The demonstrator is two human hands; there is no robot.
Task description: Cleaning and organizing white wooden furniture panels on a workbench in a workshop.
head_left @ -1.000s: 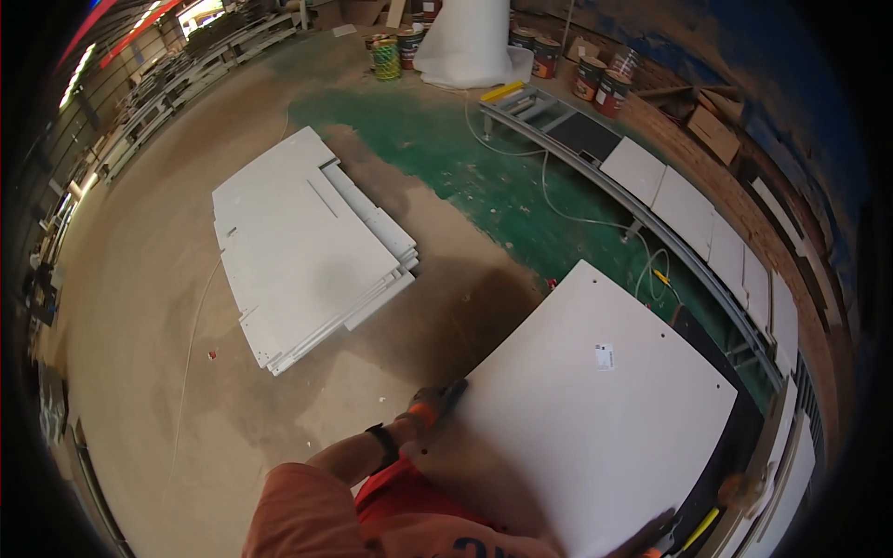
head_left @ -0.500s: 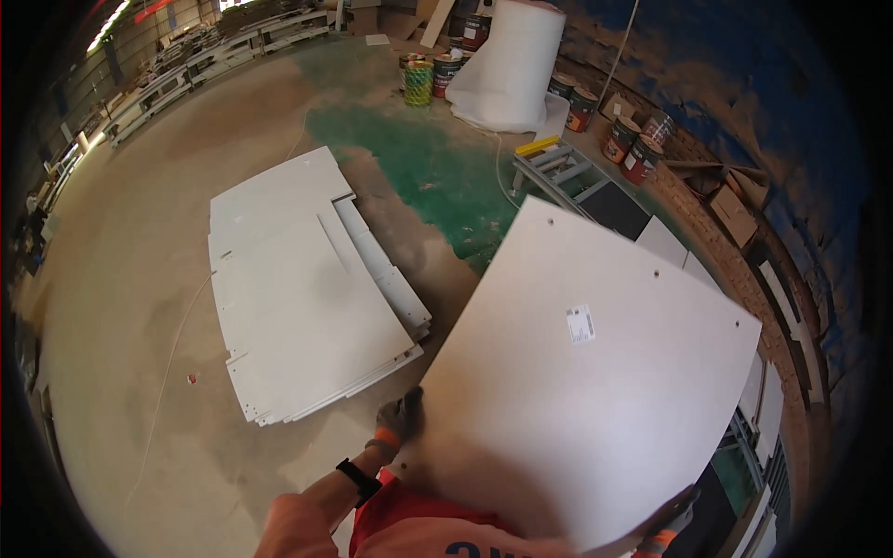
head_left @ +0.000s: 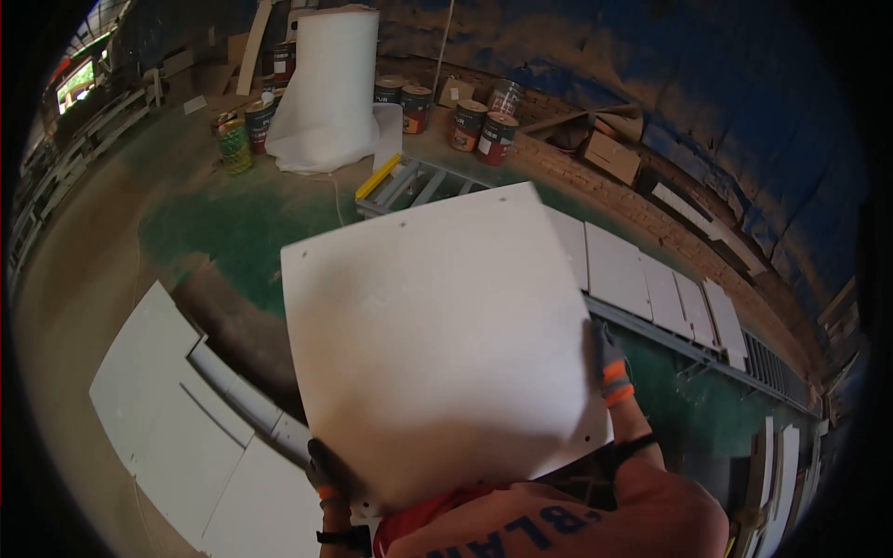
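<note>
I hold a large white panel (head_left: 437, 344) in front of my body, with small holes along its far edge and near its near corners. My left hand (head_left: 326, 472), in a dark glove with an orange cuff, is closed on the panel's near left edge. On the right edge, my right hand (head_left: 608, 358), gloved the same way, grips it; its fingertips are partly hidden. To the left, a stack of white panels (head_left: 167, 400) lies on the floor.
Beyond the panel, a roller conveyor (head_left: 433, 186) runs from centre to right, carrying several white panels (head_left: 619, 270). A big white wrap roll (head_left: 337, 93) and paint cans (head_left: 496, 139) stand behind. Cardboard (head_left: 612, 156) lies along the wall; boards (head_left: 781, 484) stand at lower right.
My view has swung right, so the stack appears farther left and the conveyor's panels show. The held panel has turned, and its white label no longer shows. Both hands still hold it.
</note>
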